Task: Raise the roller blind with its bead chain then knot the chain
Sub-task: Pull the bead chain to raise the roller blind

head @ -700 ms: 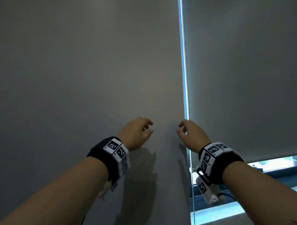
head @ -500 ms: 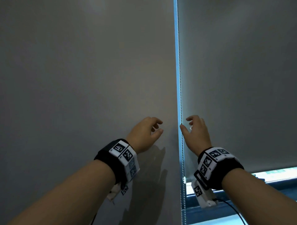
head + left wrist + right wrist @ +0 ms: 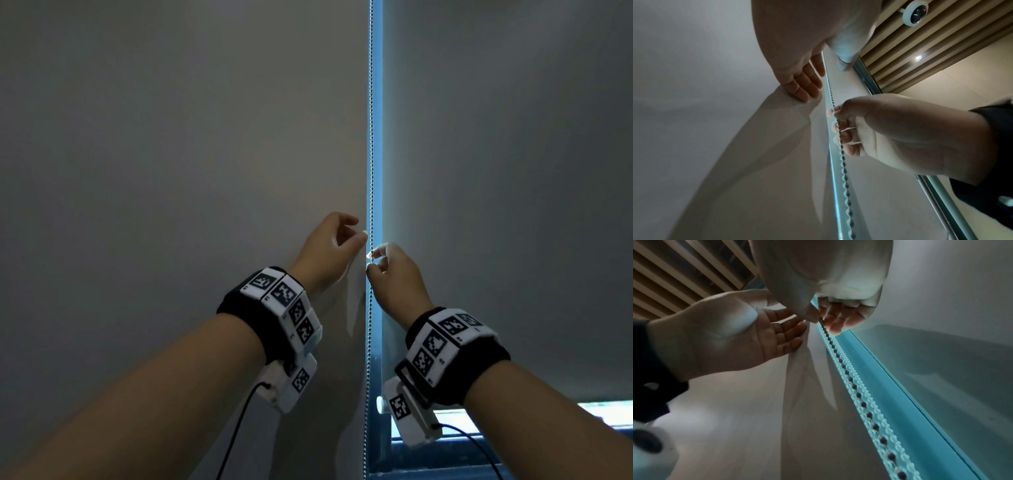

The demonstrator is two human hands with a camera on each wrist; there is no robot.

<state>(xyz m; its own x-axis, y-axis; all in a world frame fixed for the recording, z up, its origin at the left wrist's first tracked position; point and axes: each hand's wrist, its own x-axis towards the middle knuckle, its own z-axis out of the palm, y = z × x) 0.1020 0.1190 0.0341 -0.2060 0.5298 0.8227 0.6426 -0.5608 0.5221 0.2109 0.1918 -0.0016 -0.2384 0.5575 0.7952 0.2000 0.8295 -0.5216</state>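
We are pinching the silver metal bead chain [image 3: 371, 144] between the thumb and fingertips of our right hand [image 3: 394, 274], fingers curled around it. Our left hand [image 3: 329, 250] is resting with relaxed, slightly bent fingers [image 3: 785, 337] on the right edge of the left grey fabric roller blind [image 3: 178, 154], holding nothing, just beside the chain. The chain is hanging vertically in the bright gap between this blind and the right grey roller blind [image 3: 507, 171], running above and below our right hand. The right blind's bottom edge is sitting low, exposing a strip of window [image 3: 606, 413] beneath.
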